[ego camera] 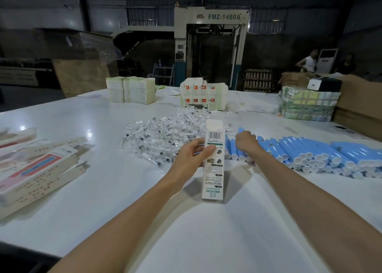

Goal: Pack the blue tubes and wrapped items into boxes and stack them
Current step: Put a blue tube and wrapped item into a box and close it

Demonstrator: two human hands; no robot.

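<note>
My left hand (193, 156) grips a long white box (214, 175) with a barcode, held upright over the white table (103, 190) with its top flap open. To its right, my right hand (247, 142) is curled down over the left end of a heap of blue tubes (310, 153) with white caps; whether it holds a tube is hidden. Behind the box lies a pile of clear-wrapped items (163, 136).
Packed long boxes (39, 167) are stacked at the left edge. Stacks of flat cartons (131, 89), (203, 96) and a wrapped bundle (308, 104) stand at the back. Brown cardboard (359, 105) is at far right. Two people stand beyond, near a large machine (210, 45).
</note>
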